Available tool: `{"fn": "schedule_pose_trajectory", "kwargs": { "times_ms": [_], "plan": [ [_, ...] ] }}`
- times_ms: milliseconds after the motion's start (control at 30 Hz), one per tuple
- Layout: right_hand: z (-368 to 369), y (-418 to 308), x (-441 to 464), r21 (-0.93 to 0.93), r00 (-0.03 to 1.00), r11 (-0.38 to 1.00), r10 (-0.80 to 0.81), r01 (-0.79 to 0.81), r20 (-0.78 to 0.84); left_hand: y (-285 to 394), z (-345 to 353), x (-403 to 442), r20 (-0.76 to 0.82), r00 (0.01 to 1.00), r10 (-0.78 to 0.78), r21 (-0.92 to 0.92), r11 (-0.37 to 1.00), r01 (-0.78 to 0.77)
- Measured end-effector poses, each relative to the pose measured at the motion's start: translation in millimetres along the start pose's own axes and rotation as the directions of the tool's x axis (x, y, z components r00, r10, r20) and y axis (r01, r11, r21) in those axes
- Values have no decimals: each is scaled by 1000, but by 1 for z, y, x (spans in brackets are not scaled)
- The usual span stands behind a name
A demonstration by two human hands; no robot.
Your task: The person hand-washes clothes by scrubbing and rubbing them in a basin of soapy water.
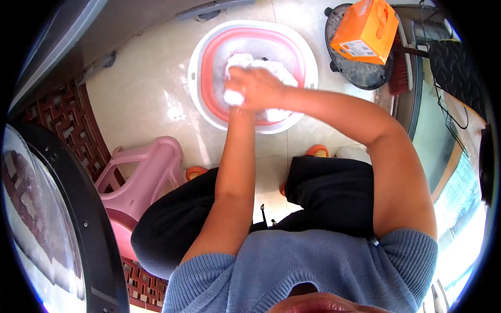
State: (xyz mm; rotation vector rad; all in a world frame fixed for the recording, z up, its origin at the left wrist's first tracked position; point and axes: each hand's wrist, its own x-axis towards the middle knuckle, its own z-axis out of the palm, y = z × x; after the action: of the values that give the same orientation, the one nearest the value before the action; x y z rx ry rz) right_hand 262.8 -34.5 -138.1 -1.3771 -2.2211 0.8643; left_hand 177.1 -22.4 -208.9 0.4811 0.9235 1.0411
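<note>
Over the tub [308, 58] at the upper centre, both hands [257, 89] meet on white cloth [279, 72], apparently rubbing it; whether the overlapped fingers [236, 76] grip I cannot tell, and the next move calls for firm hold.

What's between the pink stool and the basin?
In the head view, only bare tiled floor shows between the pink stool and the basin.
</note>
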Motion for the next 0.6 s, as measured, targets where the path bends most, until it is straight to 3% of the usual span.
{"fn": "schedule_pose_trajectory", "kwargs": {
  "times_ms": [67,100,167,200,233,267,300,333,367,400,467,500,533,567,600],
  "plan": [
    [-6,30,15,-129,991,985,102,-112,-82,-5,8,-4,-6,994,-107,-431,897,95],
    [-14,42,21,-160,974,961,222,-227,-50,14,23,-4,-139,942,-306,-543,819,186],
    [-32,60,25,-307,886,858,456,-411,88,26,18,-1,-316,915,-253,-500,864,67],
    [-28,67,14,-298,885,861,456,-411,96,31,11,-3,-325,910,-256,-494,867,67],
    [-23,75,2,-420,987,895,160,-148,-7,35,7,-1,-359,933,38,7,999,-38],
    [-20,82,-4,-560,984,822,-166,101,-67,37,6,2,-237,921,309,498,852,-158],
    [-17,69,-12,-484,996,871,-88,87,20,30,3,2,-238,921,308,498,853,-156],
    [-12,67,-21,-504,998,862,-13,43,63,17,-2,0,-26,812,584,859,428,-280],
    [-10,64,-26,-528,993,849,62,2,103,13,-3,1,136,752,645,941,153,-301],
    [-15,66,-22,-415,959,904,199,-99,203,9,-4,3,293,668,684,951,-134,-280],
    [-6,82,-13,-353,960,922,228,-159,162,4,-5,9,72,875,479,993,44,-106],
    [-3,86,-8,-288,958,932,261,-218,118,5,-3,10,-36,936,349,994,113,-4],
    [3,87,-2,-159,955,944,296,-290,14,8,-3,12,-30,935,354,994,113,-11],
    [0,76,5,-162,957,945,289,-284,6,14,-1,15,-171,963,208,756,654,-8],
    [-7,53,8,-43,965,966,256,-254,51,20,-2,17,-203,979,3,256,965,50]
  ]
}}
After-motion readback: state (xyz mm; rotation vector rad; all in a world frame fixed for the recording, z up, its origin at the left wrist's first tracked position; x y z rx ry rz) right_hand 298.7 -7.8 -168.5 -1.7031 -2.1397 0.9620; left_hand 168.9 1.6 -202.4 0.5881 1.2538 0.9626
